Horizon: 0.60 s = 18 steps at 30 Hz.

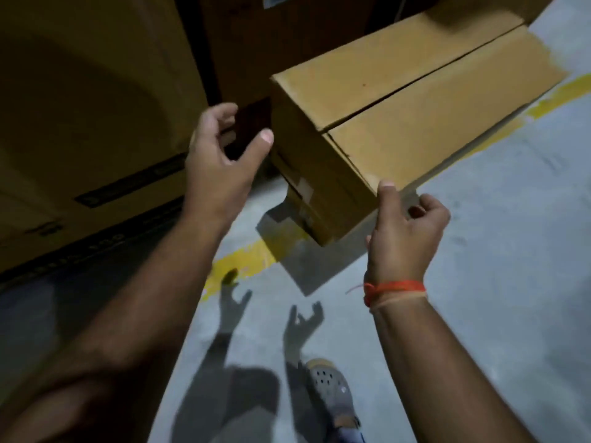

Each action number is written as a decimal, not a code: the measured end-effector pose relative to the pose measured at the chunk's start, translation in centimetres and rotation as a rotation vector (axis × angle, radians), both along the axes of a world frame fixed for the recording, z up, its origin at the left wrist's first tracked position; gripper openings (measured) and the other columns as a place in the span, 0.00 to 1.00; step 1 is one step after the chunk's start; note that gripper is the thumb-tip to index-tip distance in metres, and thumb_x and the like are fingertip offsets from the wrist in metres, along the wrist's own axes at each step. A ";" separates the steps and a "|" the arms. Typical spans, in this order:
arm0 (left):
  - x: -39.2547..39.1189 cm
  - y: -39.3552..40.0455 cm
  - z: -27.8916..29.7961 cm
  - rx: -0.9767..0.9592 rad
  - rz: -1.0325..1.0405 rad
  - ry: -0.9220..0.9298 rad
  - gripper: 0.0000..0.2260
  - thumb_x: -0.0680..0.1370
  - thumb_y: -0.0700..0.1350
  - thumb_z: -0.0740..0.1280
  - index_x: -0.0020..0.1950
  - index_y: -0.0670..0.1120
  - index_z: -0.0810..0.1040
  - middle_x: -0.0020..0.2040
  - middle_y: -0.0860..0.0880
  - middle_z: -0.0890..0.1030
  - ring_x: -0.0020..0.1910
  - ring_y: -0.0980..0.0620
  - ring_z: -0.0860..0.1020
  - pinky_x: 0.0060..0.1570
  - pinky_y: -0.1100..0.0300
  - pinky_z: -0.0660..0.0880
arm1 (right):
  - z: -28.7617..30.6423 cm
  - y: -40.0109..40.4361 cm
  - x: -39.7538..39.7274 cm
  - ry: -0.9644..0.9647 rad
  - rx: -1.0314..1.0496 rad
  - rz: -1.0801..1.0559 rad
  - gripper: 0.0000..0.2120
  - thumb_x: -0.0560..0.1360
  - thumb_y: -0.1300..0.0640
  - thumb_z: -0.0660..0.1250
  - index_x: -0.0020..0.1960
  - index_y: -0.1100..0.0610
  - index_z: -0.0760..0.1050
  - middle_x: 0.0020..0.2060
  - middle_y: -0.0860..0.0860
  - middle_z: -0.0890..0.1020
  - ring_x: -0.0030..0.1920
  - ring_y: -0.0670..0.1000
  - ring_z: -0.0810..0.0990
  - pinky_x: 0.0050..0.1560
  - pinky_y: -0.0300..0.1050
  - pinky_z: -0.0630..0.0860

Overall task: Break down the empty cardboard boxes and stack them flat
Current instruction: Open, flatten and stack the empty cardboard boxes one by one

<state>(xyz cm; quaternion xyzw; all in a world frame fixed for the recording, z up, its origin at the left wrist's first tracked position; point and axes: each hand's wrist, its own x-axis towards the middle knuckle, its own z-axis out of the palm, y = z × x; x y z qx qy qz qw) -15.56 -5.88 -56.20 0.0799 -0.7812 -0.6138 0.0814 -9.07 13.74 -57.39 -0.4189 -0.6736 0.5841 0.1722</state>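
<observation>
A long brown cardboard box (399, 100) with its top flaps closed along a centre seam stands on the floor, its near end facing me. My left hand (220, 155) hovers just left of that end, fingers loosely curled, thumb close to the box's edge, holding nothing. My right hand (404, 231), with an orange thread around the wrist, hangs at the box's near right corner, thumb up beside the corner and fingers loosely curled. Neither hand grips the box.
A large dark cardboard box (80, 123) fills the left side, with more cartons (287, 36) behind. The grey concrete floor (495, 235) carries a yellow painted line (243, 257). My foot in a grey perforated clog (332, 391) stands below my hands.
</observation>
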 end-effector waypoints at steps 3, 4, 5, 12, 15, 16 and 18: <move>-6.5 3.2 -0.2 -0.070 0.032 -0.069 0.35 0.73 0.63 0.74 0.76 0.55 0.66 0.73 0.51 0.68 0.69 0.55 0.69 0.57 0.60 0.75 | -1.2 2.0 -4.0 -0.109 -0.139 -0.019 0.46 0.66 0.31 0.72 0.75 0.53 0.60 0.68 0.54 0.71 0.62 0.56 0.77 0.64 0.56 0.76; -8.6 4.1 -0.4 -0.094 0.041 -0.097 0.37 0.73 0.63 0.74 0.77 0.55 0.64 0.74 0.50 0.66 0.69 0.54 0.68 0.54 0.62 0.74 | -1.7 2.6 -5.1 -0.113 -0.196 -0.030 0.50 0.64 0.30 0.72 0.76 0.54 0.59 0.68 0.54 0.73 0.63 0.56 0.77 0.65 0.56 0.76; -10.4 5.0 -0.7 -0.109 0.052 -0.131 0.39 0.73 0.63 0.74 0.78 0.54 0.62 0.75 0.50 0.66 0.68 0.53 0.68 0.50 0.64 0.73 | -2.0 3.0 -6.1 -0.119 -0.252 -0.043 0.54 0.59 0.28 0.72 0.76 0.54 0.59 0.67 0.53 0.74 0.64 0.57 0.77 0.64 0.57 0.76; -15.3 6.1 -3.1 0.062 -0.137 -0.460 0.37 0.71 0.59 0.78 0.75 0.54 0.65 0.65 0.52 0.75 0.63 0.47 0.75 0.56 0.38 0.78 | -3.1 5.1 -8.2 -0.184 -0.536 0.023 0.43 0.63 0.35 0.73 0.71 0.52 0.64 0.63 0.51 0.75 0.58 0.62 0.79 0.42 0.66 0.83; -13.5 6.3 -3.1 0.065 -0.135 -0.415 0.37 0.70 0.57 0.79 0.72 0.51 0.65 0.65 0.50 0.75 0.63 0.45 0.77 0.53 0.37 0.81 | -3.5 5.6 -6.4 -0.208 -0.537 0.080 0.38 0.70 0.38 0.72 0.74 0.48 0.60 0.64 0.49 0.72 0.59 0.60 0.78 0.39 0.63 0.83; -12.3 6.3 -3.0 0.055 -0.126 -0.393 0.35 0.71 0.56 0.79 0.71 0.51 0.65 0.64 0.51 0.75 0.63 0.45 0.77 0.54 0.38 0.81 | -3.6 5.8 -5.5 -0.182 -0.533 0.086 0.35 0.70 0.38 0.72 0.73 0.45 0.63 0.63 0.48 0.75 0.58 0.59 0.79 0.39 0.63 0.83; -9.1 5.9 -2.9 0.044 -0.096 -0.360 0.31 0.71 0.55 0.79 0.67 0.52 0.66 0.61 0.53 0.74 0.62 0.47 0.77 0.54 0.40 0.81 | -3.5 5.9 -3.1 -0.137 -0.512 0.101 0.26 0.72 0.40 0.72 0.67 0.43 0.70 0.58 0.49 0.81 0.54 0.58 0.83 0.37 0.61 0.83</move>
